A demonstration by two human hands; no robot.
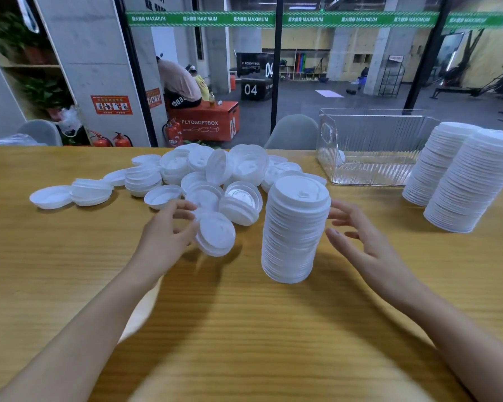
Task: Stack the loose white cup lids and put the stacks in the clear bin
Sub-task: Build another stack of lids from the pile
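Through the head camera I saw a gym hall behind a glass wall (346, 68) with dark frames. A green banner (273, 18) ran across the top of the glass. Beyond it were concrete pillars, a dark floor, and a red plyo box (206, 123) with people seated on it. There were also black boxes (254, 88) marked 04, and red fire extinguishers (122, 140) low on the left. The back of a grey chair (295, 132) showed just past the far edge.

A wooden table (244, 329) with a pale yellow grain filled the lower half of my view.

At the far right of the table stood two tall stacks of lids (471, 181), side by side and leaning slightly. Just left of them, at the far edge, sat the clear bin (372, 166), ribbed and upright. I could make out no stacks in it.

A third tall stack (295, 236) stood alone near the middle of the table, between my two hands.

Behind it and to the left lay the pile of loose white lids (215, 175). Some lay rim up, some were nested in short heaps, and a few trailed off leftward across the wood.

My right hand (360, 236) was beside the third stack with its fingers spread and relaxed, holding nothing. I could not tell whether the fingertips touched the stack.

My left hand (166, 236) had its fingers curled round a small tilted stack of lids (215, 237) at the near edge of the pile.
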